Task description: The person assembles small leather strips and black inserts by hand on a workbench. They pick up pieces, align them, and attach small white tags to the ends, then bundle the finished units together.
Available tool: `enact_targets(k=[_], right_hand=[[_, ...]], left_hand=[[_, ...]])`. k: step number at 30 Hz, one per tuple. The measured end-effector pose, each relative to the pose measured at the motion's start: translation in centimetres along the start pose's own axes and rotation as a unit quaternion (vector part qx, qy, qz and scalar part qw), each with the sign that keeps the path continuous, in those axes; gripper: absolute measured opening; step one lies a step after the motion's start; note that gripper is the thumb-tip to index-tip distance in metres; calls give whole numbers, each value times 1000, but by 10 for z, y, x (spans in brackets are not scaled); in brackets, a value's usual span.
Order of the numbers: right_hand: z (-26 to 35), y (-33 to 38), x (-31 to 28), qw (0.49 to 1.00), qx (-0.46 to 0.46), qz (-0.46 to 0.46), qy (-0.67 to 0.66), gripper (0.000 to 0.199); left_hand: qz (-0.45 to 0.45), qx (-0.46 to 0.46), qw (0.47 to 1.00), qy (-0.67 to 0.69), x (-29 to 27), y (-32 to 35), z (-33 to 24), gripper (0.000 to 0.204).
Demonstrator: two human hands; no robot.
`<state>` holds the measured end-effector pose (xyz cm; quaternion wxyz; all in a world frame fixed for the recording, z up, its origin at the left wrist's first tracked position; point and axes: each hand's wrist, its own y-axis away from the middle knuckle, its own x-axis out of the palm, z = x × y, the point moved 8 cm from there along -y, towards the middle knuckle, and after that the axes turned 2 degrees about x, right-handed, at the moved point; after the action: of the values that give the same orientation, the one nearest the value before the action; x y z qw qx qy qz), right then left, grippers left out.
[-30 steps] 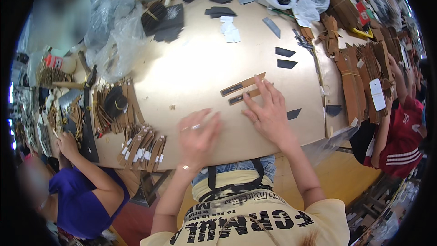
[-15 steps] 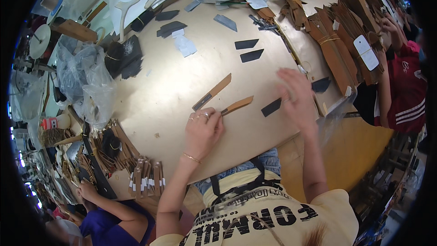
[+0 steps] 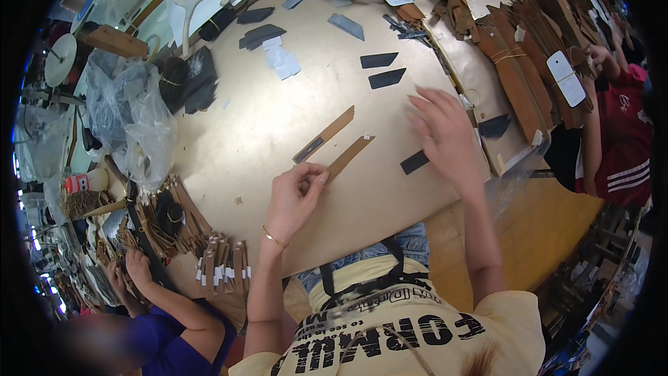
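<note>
Right hand (image 3: 445, 136) lifted away; brown strip (image 3: 348, 158) (pinched by left hand (image 3: 296, 195)) points up-right.

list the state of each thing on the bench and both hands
left hand: fingertips pinching the near end of a strip
near brown strip: flat on the table, held at one end
far brown strip: flat, untouched, dark patch at its lower end
right hand: open, fingers spread, blurred, over the table
small dark piece: flat, loose, beside the right hand
clear plastic bag: crumpled, at the table's left edge
</note>
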<state>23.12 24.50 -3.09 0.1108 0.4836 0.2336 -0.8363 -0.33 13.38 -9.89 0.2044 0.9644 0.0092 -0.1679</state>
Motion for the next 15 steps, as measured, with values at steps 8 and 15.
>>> enact_targets(k=[8,15], right_hand=[[8,-31,64,991,-72,100,46,46],[18,16,45,981,-104,161,-5,44]], left_hand=[[-78,54,994,53,-12,33,-32,18],[54,123,989,61,4,51,-82,18]])
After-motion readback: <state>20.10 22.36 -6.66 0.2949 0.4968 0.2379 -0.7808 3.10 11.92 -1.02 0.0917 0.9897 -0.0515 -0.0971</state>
